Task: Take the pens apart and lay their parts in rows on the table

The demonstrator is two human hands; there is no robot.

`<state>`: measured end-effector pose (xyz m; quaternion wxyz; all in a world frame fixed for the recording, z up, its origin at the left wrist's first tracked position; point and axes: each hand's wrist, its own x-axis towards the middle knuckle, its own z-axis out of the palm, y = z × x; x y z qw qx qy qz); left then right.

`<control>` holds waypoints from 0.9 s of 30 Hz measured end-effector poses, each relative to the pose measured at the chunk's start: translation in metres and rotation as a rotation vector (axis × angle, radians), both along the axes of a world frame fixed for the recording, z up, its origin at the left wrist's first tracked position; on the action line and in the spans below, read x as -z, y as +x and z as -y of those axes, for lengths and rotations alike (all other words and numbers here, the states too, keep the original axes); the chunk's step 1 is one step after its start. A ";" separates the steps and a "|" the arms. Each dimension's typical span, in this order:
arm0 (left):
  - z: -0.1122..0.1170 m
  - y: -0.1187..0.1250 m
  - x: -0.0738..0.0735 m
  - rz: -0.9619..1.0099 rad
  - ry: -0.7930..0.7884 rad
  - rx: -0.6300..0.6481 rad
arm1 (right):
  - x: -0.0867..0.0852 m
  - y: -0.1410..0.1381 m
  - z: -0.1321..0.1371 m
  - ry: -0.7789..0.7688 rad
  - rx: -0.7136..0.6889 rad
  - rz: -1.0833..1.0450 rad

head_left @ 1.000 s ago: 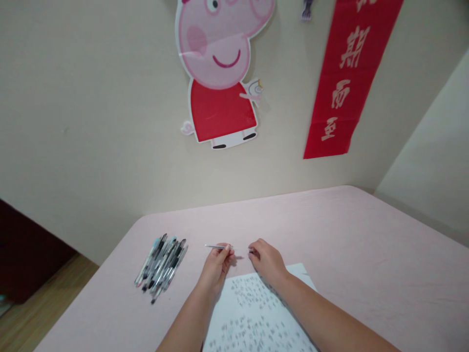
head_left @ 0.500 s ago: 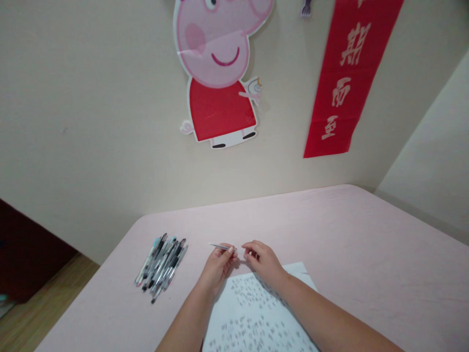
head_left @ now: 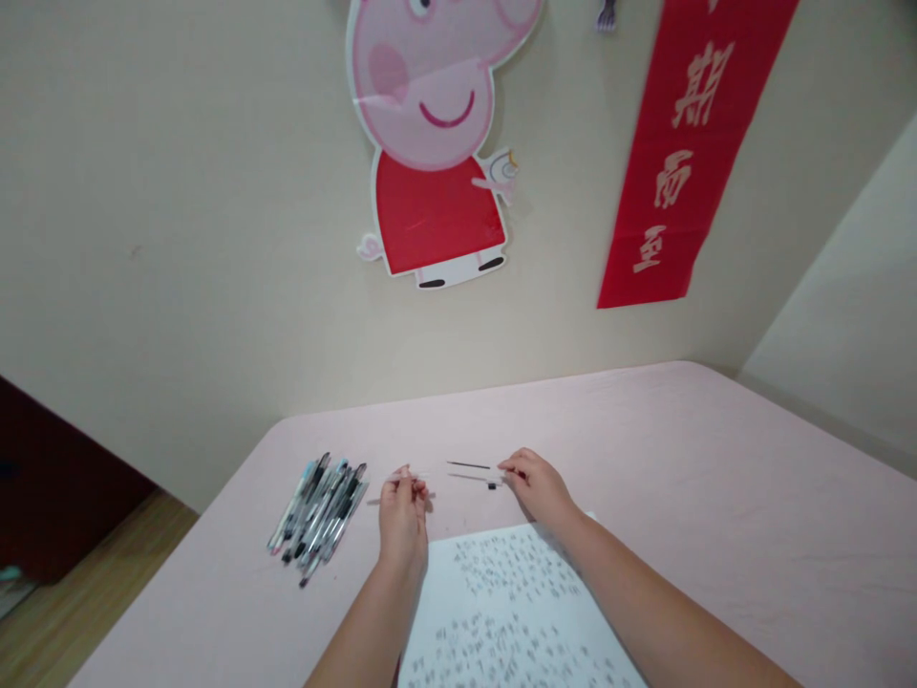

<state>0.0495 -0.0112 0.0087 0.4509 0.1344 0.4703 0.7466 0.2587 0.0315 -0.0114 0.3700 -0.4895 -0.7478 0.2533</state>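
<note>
My left hand [head_left: 402, 508] is closed in a pinch on a thin clear pen barrel [head_left: 410, 476] that points right, just above the pink table [head_left: 680, 459]. My right hand [head_left: 536, 483] pinches the end of a thin dark refill [head_left: 469, 465] that points left toward the barrel; a gap separates the two parts. A small dark piece [head_left: 491, 486] lies on the table just below the refill. Both hands are beyond the far edge of a white sheet [head_left: 508, 612] covered in handwriting.
A pile of several pens [head_left: 319, 508] lies on the table left of my left hand. The table's left edge drops to a wooden floor [head_left: 64, 621]. On the wall behind hang a cartoon pig cut-out [head_left: 437, 143] and a red banner [head_left: 680, 153].
The hands were close together on one pen; now they have moved apart, the left hand leftward with the barrel and the right hand holding the refill drawn out.
</note>
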 end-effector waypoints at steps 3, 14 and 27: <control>-0.001 0.002 0.002 -0.012 -0.007 0.053 | 0.000 0.007 -0.004 -0.009 0.066 0.044; 0.007 0.016 0.003 -0.158 -0.064 0.502 | -0.009 -0.001 0.007 0.135 0.059 0.048; 0.015 0.022 -0.003 -0.390 -0.007 0.696 | -0.027 -0.031 0.043 0.110 -0.209 0.067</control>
